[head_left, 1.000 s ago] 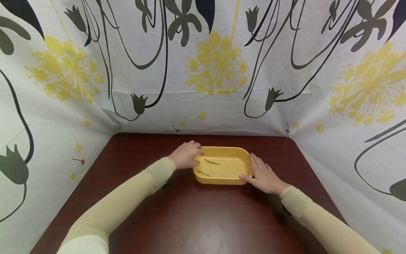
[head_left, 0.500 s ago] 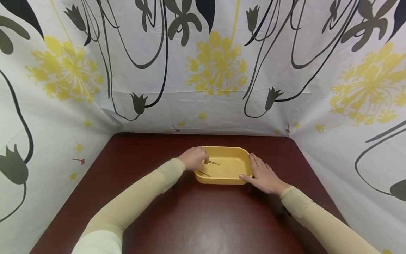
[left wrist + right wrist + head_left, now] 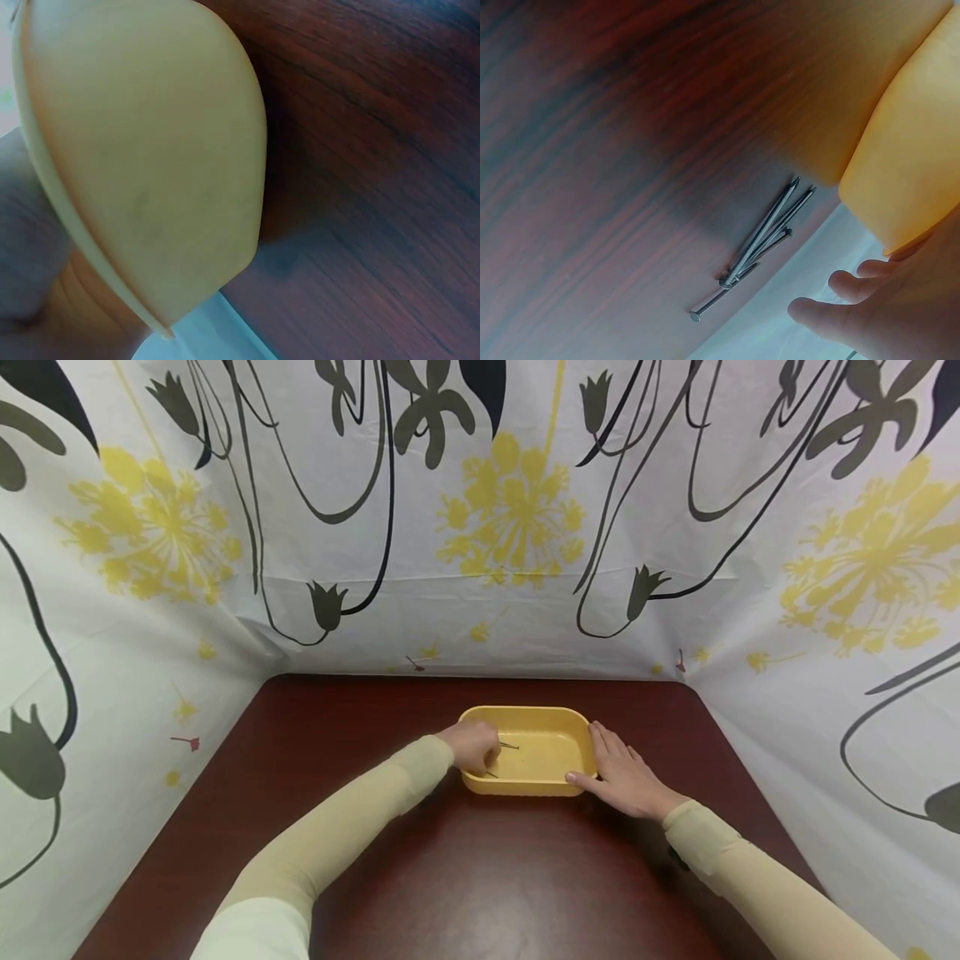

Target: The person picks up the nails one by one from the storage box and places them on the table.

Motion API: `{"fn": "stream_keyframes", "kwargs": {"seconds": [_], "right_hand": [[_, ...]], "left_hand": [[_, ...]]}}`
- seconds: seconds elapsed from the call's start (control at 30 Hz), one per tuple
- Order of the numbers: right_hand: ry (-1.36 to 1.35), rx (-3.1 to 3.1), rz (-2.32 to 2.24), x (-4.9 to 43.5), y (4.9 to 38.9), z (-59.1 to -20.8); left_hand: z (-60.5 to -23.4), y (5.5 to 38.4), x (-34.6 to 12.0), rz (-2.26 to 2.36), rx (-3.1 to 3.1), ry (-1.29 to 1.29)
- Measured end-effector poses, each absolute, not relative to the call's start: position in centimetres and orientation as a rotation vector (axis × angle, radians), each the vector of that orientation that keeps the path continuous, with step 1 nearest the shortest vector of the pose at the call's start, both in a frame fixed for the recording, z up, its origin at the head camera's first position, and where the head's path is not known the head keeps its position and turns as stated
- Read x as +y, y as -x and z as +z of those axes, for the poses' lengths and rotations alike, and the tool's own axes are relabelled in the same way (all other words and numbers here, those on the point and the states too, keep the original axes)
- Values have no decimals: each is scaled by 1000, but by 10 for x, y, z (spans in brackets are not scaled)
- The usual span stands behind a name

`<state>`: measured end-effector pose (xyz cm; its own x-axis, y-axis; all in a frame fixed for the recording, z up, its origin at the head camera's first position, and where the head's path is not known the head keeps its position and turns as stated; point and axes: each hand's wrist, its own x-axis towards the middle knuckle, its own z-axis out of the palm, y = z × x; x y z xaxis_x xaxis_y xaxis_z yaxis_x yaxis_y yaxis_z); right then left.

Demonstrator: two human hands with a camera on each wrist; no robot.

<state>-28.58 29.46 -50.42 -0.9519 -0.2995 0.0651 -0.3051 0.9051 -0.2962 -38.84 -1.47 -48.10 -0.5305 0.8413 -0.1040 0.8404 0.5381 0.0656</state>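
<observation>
In the head view a yellow plastic tray (image 3: 551, 752) stands on the dark table. My left hand (image 3: 472, 746) reaches over its left end, fingers curled down inside, and hides its own fingertips. Thin nails (image 3: 510, 745) stick out from behind that hand on the tray floor. Whether the fingertips pinch one is hidden. My right hand (image 3: 626, 774) lies along the tray's right end with straight fingers outside and the thumb on the near rim. In the right wrist view, several loose nails (image 3: 757, 244) lie in a small pile on the table, apart from that hand.
A reddish-brown table (image 3: 480, 877) carries the tray near its far side. Patterned cloth (image 3: 405, 543) hangs behind it and along both sides, close to the table edges.
My left hand has moved right from the tray's left rim and in over the nails, its fingers now curled down. The right hand and tray have stayed put.
</observation>
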Motion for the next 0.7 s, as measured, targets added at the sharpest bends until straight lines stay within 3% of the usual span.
{"fn": "stream_keyframes", "kwargs": {"seconds": [0.7], "right_hand": [[-480, -3037, 513, 294, 282, -503]], "left_hand": [[-490, 389, -8, -105, 2633, -1477]]}}
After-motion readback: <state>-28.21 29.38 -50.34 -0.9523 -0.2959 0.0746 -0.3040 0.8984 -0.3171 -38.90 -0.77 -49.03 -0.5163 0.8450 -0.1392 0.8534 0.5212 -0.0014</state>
